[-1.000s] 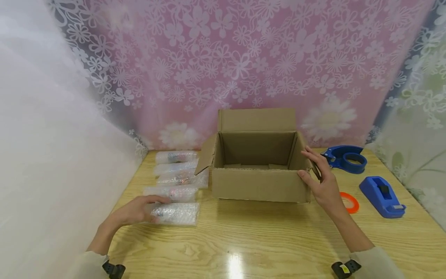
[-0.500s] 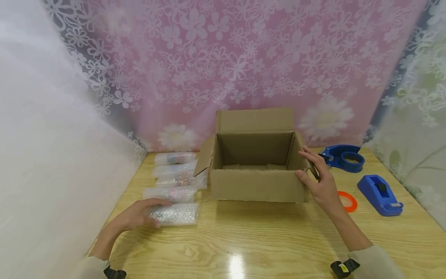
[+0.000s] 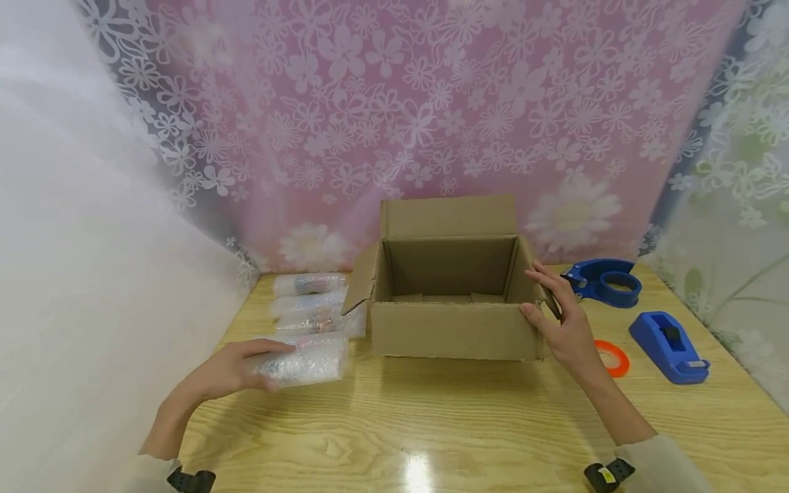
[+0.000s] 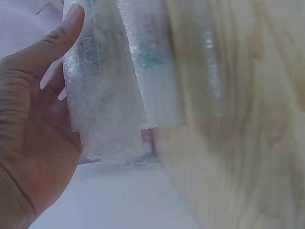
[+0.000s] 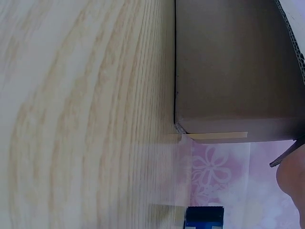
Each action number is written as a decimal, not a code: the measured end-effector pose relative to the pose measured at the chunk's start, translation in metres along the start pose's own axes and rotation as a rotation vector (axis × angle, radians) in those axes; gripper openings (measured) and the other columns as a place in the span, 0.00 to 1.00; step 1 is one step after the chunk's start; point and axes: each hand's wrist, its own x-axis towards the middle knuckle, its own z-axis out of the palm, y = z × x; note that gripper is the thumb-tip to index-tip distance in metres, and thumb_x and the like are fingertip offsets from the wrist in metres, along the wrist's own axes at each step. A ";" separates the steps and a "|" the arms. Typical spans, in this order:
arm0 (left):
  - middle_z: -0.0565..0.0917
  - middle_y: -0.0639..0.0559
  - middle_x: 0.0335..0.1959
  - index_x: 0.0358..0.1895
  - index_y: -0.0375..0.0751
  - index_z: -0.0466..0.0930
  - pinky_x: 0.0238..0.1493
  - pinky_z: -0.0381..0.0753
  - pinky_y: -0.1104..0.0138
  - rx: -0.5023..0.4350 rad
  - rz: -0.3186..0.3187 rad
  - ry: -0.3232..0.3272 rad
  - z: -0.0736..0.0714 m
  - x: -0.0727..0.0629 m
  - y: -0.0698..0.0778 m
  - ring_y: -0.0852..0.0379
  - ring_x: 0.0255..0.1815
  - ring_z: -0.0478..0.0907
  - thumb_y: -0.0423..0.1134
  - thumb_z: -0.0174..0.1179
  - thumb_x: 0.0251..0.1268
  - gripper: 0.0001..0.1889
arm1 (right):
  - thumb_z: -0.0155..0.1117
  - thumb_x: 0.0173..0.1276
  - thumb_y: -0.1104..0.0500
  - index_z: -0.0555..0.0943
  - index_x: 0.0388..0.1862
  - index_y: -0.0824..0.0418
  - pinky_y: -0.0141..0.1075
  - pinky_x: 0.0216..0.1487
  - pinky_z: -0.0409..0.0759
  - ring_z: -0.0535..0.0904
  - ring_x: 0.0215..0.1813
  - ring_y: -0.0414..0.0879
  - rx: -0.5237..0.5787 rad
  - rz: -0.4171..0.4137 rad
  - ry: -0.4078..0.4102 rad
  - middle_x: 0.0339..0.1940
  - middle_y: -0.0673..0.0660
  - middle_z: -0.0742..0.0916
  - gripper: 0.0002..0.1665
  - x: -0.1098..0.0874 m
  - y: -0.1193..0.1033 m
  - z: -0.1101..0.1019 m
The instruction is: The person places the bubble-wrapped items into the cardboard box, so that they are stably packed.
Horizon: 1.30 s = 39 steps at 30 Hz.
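Observation:
My left hand (image 3: 222,373) grips a bubble-wrapped roll (image 3: 308,366) at its left end, thumb on the near side in the left wrist view. The roll is raised, and its contents blur behind the wrap. Behind it lie several more bubble-wrapped rolls (image 3: 311,320) in a column. An open cardboard box (image 3: 453,333) stands at the middle with its back flap up and left flap hanging outward. My right hand (image 3: 568,335) holds the box's right front corner, thumb against the front wall and fingers over the right side. In the right wrist view only a bit of that hand shows.
Right of the box are a blue tape gun (image 3: 607,282), a blue tape dispenser (image 3: 668,348) and an orange tape ring (image 3: 613,359). A flowered curtain (image 3: 431,103) hangs behind the wooden table (image 3: 382,424), and a white sheet (image 3: 111,274) closes off the left side.
My left hand has taken hold of the nearest wrapped roll and raised it off the table, so it now overlaps the roll behind. My right hand keeps its place on the box.

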 end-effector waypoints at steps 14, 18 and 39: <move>0.79 0.61 0.70 0.71 0.67 0.77 0.63 0.78 0.43 0.074 0.058 0.124 -0.051 -0.015 0.043 0.43 0.75 0.70 0.49 0.73 0.65 0.31 | 0.65 0.73 0.71 0.71 0.78 0.57 0.20 0.70 0.62 0.56 0.82 0.40 0.009 -0.007 -0.003 0.83 0.52 0.65 0.36 -0.001 -0.002 0.000; 0.78 0.59 0.71 0.71 0.67 0.77 0.66 0.75 0.43 0.079 0.056 0.167 -0.062 -0.011 0.054 0.45 0.76 0.69 0.50 0.74 0.64 0.31 | 0.65 0.73 0.71 0.71 0.78 0.56 0.21 0.71 0.62 0.57 0.83 0.40 0.008 0.004 0.005 0.83 0.51 0.65 0.36 0.000 -0.002 0.000; 0.75 0.62 0.74 0.71 0.68 0.77 0.76 0.67 0.45 0.092 0.211 0.214 -0.079 0.075 0.121 0.51 0.77 0.67 0.54 0.75 0.61 0.33 | 0.65 0.74 0.70 0.70 0.79 0.56 0.20 0.72 0.61 0.56 0.83 0.40 0.001 0.018 0.000 0.83 0.50 0.65 0.36 0.000 -0.003 0.001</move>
